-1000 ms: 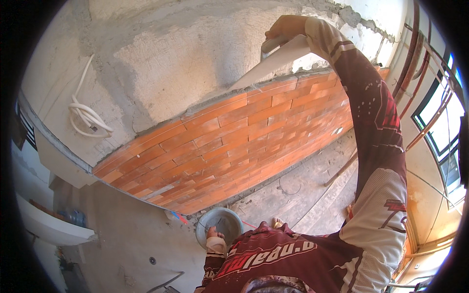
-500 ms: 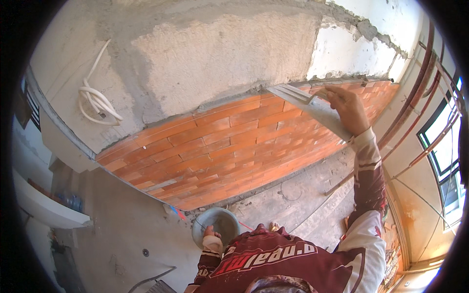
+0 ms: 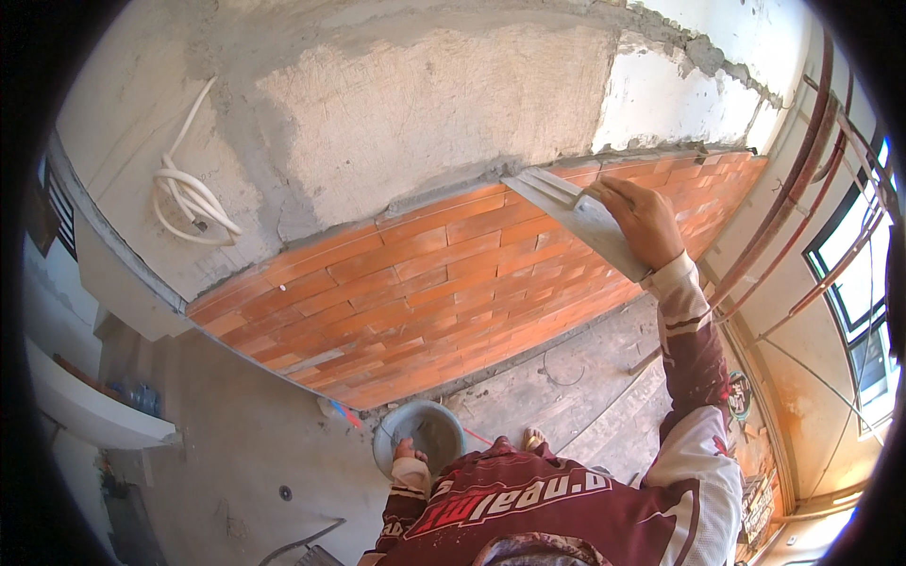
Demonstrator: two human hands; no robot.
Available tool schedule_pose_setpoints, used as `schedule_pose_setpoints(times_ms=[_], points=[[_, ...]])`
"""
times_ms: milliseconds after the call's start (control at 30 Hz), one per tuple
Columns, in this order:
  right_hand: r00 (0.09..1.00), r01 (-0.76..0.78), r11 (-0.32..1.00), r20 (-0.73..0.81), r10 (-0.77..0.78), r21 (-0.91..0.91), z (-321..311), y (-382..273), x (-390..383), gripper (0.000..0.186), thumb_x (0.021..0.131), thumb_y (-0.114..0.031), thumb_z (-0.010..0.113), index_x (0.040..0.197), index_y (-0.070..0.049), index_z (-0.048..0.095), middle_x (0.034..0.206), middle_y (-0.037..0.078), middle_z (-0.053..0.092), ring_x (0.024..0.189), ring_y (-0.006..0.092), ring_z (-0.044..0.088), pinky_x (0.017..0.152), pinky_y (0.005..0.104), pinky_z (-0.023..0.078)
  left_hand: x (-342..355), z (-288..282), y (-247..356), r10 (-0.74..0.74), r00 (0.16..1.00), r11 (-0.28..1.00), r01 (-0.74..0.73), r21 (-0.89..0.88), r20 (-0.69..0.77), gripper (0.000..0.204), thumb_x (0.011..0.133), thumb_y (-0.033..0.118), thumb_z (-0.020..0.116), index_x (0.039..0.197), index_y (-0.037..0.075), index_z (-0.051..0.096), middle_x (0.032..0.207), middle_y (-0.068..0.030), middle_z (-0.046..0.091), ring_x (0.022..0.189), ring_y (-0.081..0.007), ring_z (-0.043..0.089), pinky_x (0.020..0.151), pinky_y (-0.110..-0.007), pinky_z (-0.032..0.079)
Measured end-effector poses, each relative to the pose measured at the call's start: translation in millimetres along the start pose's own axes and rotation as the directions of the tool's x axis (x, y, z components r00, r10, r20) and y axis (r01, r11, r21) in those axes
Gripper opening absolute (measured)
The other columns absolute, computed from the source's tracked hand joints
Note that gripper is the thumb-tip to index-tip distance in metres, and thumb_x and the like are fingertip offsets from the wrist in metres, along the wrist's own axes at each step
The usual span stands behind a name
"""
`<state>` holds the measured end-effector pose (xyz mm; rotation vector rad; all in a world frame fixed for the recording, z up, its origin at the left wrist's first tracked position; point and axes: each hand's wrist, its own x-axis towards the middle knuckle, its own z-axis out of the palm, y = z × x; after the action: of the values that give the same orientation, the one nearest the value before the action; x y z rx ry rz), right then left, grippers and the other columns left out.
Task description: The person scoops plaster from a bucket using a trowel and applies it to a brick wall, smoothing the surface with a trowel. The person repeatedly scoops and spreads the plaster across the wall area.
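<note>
My right hand (image 3: 649, 226) is closed around the handle of a flat steel plastering trowel (image 3: 590, 231). The blade slants across the brick wall (image 3: 425, 274), its far end at the top course, close to the rough mortar joint under the plaster. Low in front of my body, my left hand (image 3: 408, 451) is at the near rim of a round grey bucket (image 3: 385, 429), fingers closed on it. Grey material shows inside the bucket, though its level is hard to make out.
Above the bricks is patchy plaster (image 3: 425, 94) with a coiled white cable (image 3: 193, 208) at left. Reddish metal poles (image 3: 788, 179) stand at right before a window (image 3: 864, 292). Below are the concrete floor (image 3: 236, 415) and a plank (image 3: 613, 410). A thin string runs along the top bricks.
My right hand and the trowel have moved a little left and downward, and the trowel has changed its tilt. My left hand stays at the bucket.
</note>
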<state>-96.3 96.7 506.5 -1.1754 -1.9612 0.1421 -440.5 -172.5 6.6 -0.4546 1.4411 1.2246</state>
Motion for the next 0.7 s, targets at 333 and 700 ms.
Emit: schedule_pose_setpoints(times_ms=[333, 700], points=[[0.996, -0.022, 0.999, -0.085, 0.026, 0.042, 32, -36, -11, 0.027, 0.084, -0.024, 0.048, 0.095, -0.005, 0.063, 0.084, 0.018, 0.062, 0.078, 0.0340, 0.060, 0.069, 0.0372, 0.047, -23, 4, 19, -0.020, 0.998, 0.999, 0.018, -0.045, -0.054, 0.019, 0.076, 0.030, 0.053, 0.083, 0.017, 0.042, 0.051, -0.0014, 0.036, 0.042, -0.0148, 0.037, 0.042, -0.031, 0.037], [0.992, -0.071, 0.997, -0.108, 0.070, -0.006, 60, -74, -23, 0.026, 0.083, -0.025, 0.051, 0.098, -0.006, 0.062, 0.080, 0.020, 0.061, 0.073, 0.0351, 0.059, 0.065, 0.0396, 0.047, -4, -19, 34, -0.021, 0.999, 1.000, 0.021, 0.000, -0.041, 0.018, 0.077, 0.027, 0.053, 0.086, 0.013, 0.044, 0.047, -0.0010, 0.034, 0.038, -0.0154, 0.036, 0.038, -0.029, 0.037]])
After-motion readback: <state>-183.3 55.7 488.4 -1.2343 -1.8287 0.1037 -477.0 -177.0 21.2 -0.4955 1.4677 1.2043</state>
